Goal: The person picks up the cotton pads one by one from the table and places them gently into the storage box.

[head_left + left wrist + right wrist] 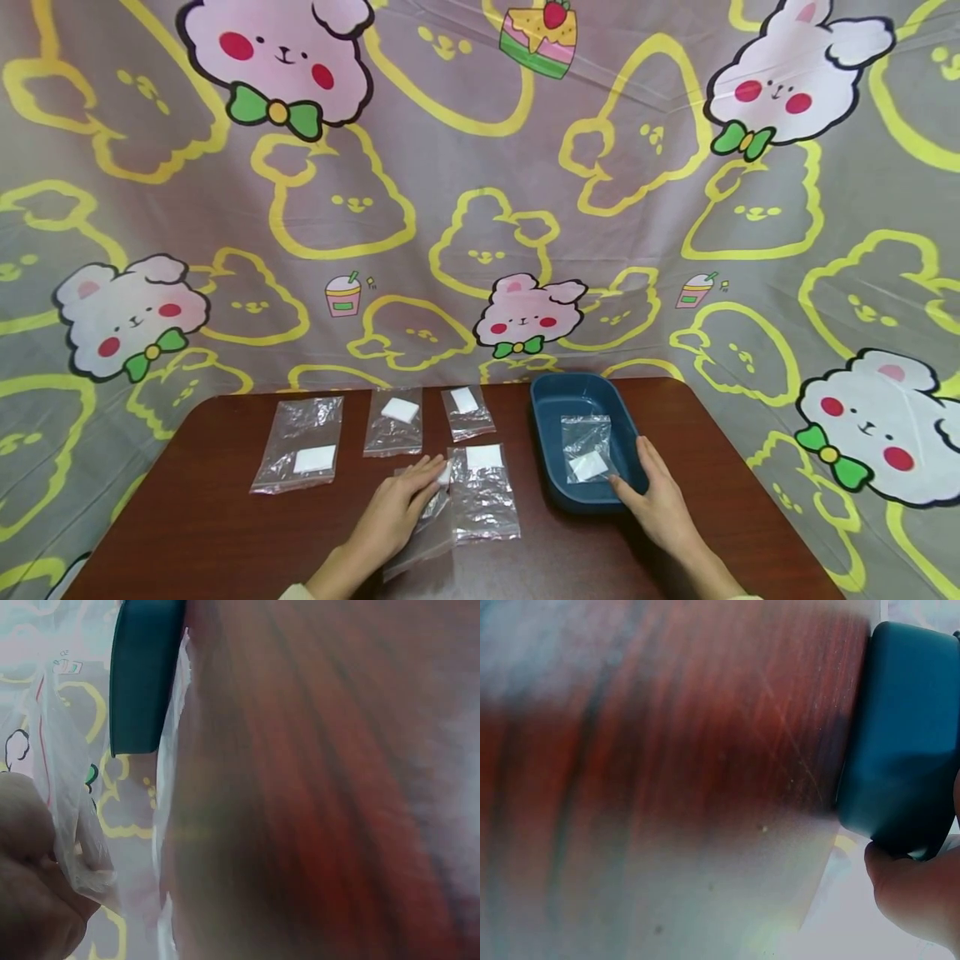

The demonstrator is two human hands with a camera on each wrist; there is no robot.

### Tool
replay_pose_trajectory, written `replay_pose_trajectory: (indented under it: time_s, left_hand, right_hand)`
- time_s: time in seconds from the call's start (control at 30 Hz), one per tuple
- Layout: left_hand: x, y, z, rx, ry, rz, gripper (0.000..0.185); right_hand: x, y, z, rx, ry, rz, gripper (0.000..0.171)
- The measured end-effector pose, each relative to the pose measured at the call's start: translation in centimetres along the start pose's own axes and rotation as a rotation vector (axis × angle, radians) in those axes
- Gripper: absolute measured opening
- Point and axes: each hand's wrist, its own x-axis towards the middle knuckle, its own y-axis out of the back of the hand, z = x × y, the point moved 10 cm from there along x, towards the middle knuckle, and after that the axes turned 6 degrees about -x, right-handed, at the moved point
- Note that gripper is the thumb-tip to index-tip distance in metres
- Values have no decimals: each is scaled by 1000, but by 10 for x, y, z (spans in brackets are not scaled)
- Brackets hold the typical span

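My left hand (395, 510) grips a clear zip bag (422, 542); a bit of white shows at its fingertips. In the left wrist view, the raised plastic (66, 772) with a red seal line stands up from the curled fingers (37, 900). At the right, my right hand (666, 500) holds the near right corner of a deep blue tray (553, 479), thumb at the front rim and fingers along the side. The right wrist view shows the thumb (915, 892) against the tray's end (904, 727). Inside the tray lies a small zip bag (587, 437) with a white square piece.
Beside my left hand lies another clear bag (486, 504) with a white piece. Further bags lie at the left (307, 425), back middle (393, 433) and behind it to the right (468, 417). A cartoon-printed curtain (420, 233) stands behind the brown table (202, 500).
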Motion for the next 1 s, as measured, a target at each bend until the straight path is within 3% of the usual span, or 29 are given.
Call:
replay_pose_trajectory:
  time_s: [0.43, 0.73, 1.0]
  left_hand:
    - [32, -12, 23, 2, -81, -2, 36]
    - [55, -30, 38, -66, -108, -23, 35]
    - [76, -47, 51, -57, -112, -27, 37]
  right_hand:
    - [-1, 4, -2, -12, 32, 50, 86]
    - [-3, 2, -3, -6, 16, 35, 85]
    - [-2, 2, -2, 0, 11, 43, 86]
